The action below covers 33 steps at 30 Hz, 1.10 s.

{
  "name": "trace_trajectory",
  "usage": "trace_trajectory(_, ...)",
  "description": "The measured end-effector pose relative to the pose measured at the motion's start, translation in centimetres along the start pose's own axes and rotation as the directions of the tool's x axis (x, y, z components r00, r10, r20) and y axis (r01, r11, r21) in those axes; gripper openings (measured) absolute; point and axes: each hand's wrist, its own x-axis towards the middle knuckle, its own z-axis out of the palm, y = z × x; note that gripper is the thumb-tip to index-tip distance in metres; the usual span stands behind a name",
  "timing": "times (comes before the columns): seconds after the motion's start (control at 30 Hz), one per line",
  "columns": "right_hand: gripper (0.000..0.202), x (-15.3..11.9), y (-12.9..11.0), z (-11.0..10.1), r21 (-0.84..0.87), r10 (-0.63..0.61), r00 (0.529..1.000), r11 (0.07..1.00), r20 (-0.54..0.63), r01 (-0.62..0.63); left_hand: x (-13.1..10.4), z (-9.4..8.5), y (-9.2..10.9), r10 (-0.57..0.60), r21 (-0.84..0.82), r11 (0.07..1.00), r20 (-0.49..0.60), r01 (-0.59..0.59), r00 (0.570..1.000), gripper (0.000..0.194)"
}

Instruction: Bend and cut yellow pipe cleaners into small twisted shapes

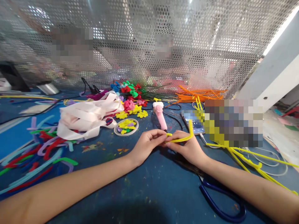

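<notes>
A bent yellow pipe cleaner (181, 140) is pinched between my two hands above the middle of the blue table. My left hand (149, 143) closes its thumb and fingers at the pipe cleaner's short curled end. Close against it, my right hand (188, 147) grips the same piece, whose longer end rises past the fingers. Just beyond my hands stands a pink and white handheld tool (159, 115). Scissors with dark blue handles (224, 199) lie beneath my right wrist, their blades partly hidden.
A roll rim (115, 132) encloses small yellow and purple pieces. Pale ribbon (79, 118) and cut pipe cleaners (35, 168) lie left. Fuzzy flowers (129, 104) and orange pipe cleaners (198, 94) lie at the back, before a perforated metal screen (140, 40). A phone (198, 127) and yellow pipe cleaners (245, 160) are right.
</notes>
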Motion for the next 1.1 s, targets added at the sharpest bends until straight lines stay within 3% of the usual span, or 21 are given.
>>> trace_trajectory(0.23, 0.017, 0.3, -0.1, -0.1, 0.155, 0.184, 0.971, 0.975, -0.152, -0.161, 0.2, -0.2, -0.4, 0.026, 0.047, 0.999, -0.112, -0.021, 0.993, 0.02)
trace_trajectory(0.53, 0.02, 0.5, 0.1, -0.5, 0.168, 0.259, 0.954, 0.958, -0.152, -0.233, -0.2, 0.3, 0.6, 0.026, 0.214, 0.977, -0.055, -0.014, 0.998, 0.025)
trace_trajectory(0.77, 0.025, 0.3, -0.3, -0.4, 0.223, 0.22, 0.972, 0.955, -0.084, -0.197, -0.6, 0.4, 0.8, 0.05, 0.278, 0.958, 0.068, -0.067, 0.996, 0.023)
trace_trajectory(1.0, 0.022, 0.3, 0.1, -0.7, -0.015, 0.104, 0.981, 0.994, -0.163, -0.108, -0.6, 0.3, 0.7, 0.008, 0.161, 0.986, 0.163, -0.034, 0.987, 0.021)
trace_trajectory(1.1, 0.021, 0.4, -0.1, -0.6, 0.018, 0.126, 0.985, 0.992, -0.12, -0.125, -0.4, 0.1, 0.6, -0.008, 0.109, 0.994, 0.15, -0.009, 0.989, 0.016)
